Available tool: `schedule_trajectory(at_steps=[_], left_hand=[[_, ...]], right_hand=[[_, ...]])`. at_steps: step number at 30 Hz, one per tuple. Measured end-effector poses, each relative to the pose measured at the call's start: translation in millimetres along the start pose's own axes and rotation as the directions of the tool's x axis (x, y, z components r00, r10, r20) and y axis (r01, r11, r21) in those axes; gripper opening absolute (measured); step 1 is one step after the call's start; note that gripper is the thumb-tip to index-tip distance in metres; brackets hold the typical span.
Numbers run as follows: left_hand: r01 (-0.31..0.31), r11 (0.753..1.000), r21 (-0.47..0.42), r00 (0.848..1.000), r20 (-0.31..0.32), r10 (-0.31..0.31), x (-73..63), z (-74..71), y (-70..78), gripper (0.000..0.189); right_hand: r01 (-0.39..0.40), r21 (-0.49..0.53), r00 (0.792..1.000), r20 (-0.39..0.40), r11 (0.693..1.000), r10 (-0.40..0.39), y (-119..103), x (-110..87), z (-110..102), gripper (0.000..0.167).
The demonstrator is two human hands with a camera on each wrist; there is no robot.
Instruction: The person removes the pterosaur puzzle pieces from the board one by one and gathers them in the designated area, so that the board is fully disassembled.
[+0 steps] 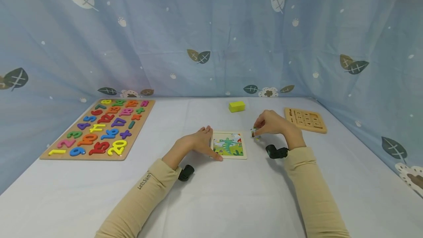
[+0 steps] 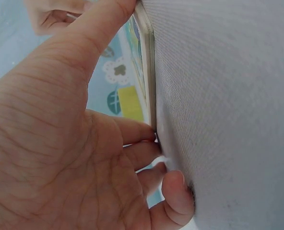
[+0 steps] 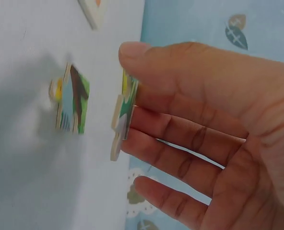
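A wooden picture puzzle with a green dinosaur on it lies flat on the white table. My left hand rests along its left side with spread fingers. The left thumb touches the near corner, and the index fingertip meets the tray edge in the left wrist view. To the right of the puzzle, my right hand pinches a small jigsaw piece between thumb and fingers. Just beyond that piece, another jigsaw piece, painted brown, green and blue, lies on the table.
A large board of colored numbers lies at the left. Behind the puzzle sits a yellow block. A small wooden number board is at the right back. A blue leaf-patterned curtain hangs behind and beside the table.
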State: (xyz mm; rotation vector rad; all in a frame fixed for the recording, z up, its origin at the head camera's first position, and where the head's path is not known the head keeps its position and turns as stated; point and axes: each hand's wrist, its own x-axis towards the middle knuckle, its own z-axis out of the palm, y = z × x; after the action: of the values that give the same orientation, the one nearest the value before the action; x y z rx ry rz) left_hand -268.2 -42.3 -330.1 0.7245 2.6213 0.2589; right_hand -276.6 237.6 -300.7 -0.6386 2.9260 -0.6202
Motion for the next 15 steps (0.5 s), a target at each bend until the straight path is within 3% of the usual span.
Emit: schedule_trajectory(at_steps=[15], left_hand=[[-0.001,1.000,-0.008,1.000,-0.002,0.001,-0.2,0.1,-0.1,0.116]], right_hand=[[-0.045,-0.001,0.999,0.002,0.999,0.045,23,-12.6,-4,0.029]])
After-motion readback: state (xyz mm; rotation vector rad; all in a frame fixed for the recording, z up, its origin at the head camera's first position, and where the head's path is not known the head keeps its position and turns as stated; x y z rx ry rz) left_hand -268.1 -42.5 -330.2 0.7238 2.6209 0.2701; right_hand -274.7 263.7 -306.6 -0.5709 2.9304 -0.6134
